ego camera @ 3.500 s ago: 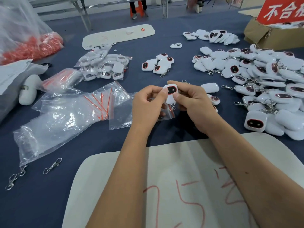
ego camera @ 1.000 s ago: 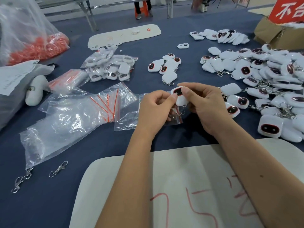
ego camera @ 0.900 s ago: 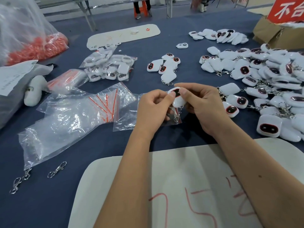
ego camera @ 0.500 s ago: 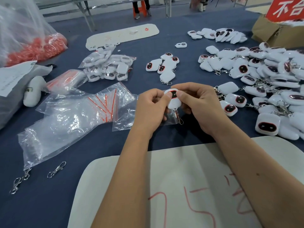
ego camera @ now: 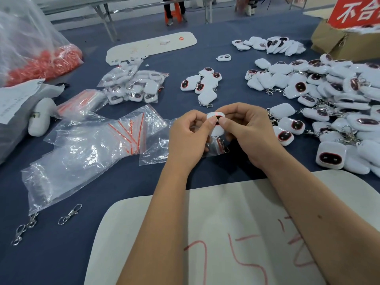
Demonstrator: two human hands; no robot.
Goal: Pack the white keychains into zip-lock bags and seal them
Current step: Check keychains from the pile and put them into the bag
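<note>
Head view: both hands meet above the blue table (ego camera: pixel 61 254), just beyond a white board (ego camera: pixel 216 233) marked in red. Left hand (ego camera: pixel 188 140) and right hand (ego camera: pixel 249 133) each pinch the same white keychain (ego camera: pixel 216 124) between thumb and fingers; its dark, red-rimmed face is partly covered by the thumbs. Below it a small clear zip-lock bag (ego camera: pixel 216 147) hangs between the hands, with a metal clasp (ego camera: pixel 226 150) showing at its lower edge; whether the keychain body is inside the bag mouth cannot be told. Left of the hands lies a heap of empty bags (ego camera: pixel 92 145) with red seal strips. Farther back sit packed bags (ego camera: pixel 133 85), a small group of loose keychains (ego camera: pixel 203 83), and to the right a large pile of keychains (ego camera: pixel 333 95). Two loose clasps (ego camera: pixel 70 214) lie near the table's near-left edge.
</note>
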